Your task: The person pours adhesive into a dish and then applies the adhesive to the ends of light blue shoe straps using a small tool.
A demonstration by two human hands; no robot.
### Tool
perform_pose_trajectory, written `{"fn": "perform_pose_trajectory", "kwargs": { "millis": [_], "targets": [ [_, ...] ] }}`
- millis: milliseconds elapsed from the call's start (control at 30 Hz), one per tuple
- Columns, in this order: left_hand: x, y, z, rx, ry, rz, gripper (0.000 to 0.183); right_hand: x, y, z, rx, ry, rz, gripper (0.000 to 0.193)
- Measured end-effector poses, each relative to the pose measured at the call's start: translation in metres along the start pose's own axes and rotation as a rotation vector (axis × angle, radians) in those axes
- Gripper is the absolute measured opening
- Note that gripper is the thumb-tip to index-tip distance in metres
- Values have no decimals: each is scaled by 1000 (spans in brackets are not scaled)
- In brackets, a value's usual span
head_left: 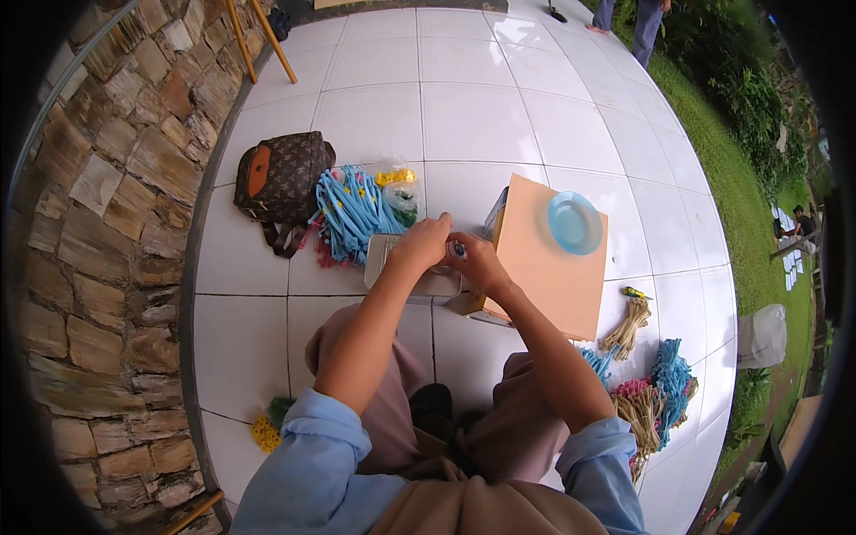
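In front of me my left hand (pixel 423 244) and my right hand (pixel 479 264) meet over a shallow, pale rectangular tin (pixel 412 283). My right hand is closed round a small white, round-ended object (pixel 457 251), too small to name. The left hand's fingers are curled together against it, and what they hold is hidden. Left of the tin lies a heap of light-blue tied strands (pixel 355 209), with pink ends beneath. Beyond my hands sits a clear plastic bag (pixel 399 181) with yellow and green pieces.
A brown patterned backpack (pixel 290 178) stands at the left. To my right, a cardboard box (pixel 535 276) carries a blue translucent bowl (pixel 573 223). Bundles of beige strands (pixel 629 325) and blue strands (pixel 670 379) lie farther right. Yellow flower-like pieces (pixel 265 433) are near my left sleeve.
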State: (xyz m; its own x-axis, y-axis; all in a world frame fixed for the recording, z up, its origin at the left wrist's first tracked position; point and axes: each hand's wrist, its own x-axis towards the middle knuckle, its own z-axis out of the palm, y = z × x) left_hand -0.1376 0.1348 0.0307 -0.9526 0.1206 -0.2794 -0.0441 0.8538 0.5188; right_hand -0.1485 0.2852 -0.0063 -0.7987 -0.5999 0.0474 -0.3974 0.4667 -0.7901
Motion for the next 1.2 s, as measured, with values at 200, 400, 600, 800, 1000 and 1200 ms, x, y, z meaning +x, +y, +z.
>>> {"fn": "perform_pose_trajectory", "kwargs": {
  "millis": [200, 400, 600, 800, 1000, 1200],
  "targets": [
    [1, 18, -4, -45, 21, 136, 41, -10, -7, -20, -593, -29, -340, 34],
    [-12, 43, -18, -87, 97, 253, 42, -34, -32, -88, -290, 330, -61, 43],
    [-13, 43, -4, -54, 49, 254, 44, -74, 16, -95, -396, 65, 172, 53],
    [-3, 57, 17, 52, -90, 194, 47, -69, 46, -86, -442, 23, 155, 54],
    [1, 48, 8, 27, -25, 186, 47, -45, 26, -89, -585, -145, 250, 61],
    [-22, -3, -31, 95, 302, -41, 46, -21, 2, -82, -376, -69, 5, 87]
  ]
}}
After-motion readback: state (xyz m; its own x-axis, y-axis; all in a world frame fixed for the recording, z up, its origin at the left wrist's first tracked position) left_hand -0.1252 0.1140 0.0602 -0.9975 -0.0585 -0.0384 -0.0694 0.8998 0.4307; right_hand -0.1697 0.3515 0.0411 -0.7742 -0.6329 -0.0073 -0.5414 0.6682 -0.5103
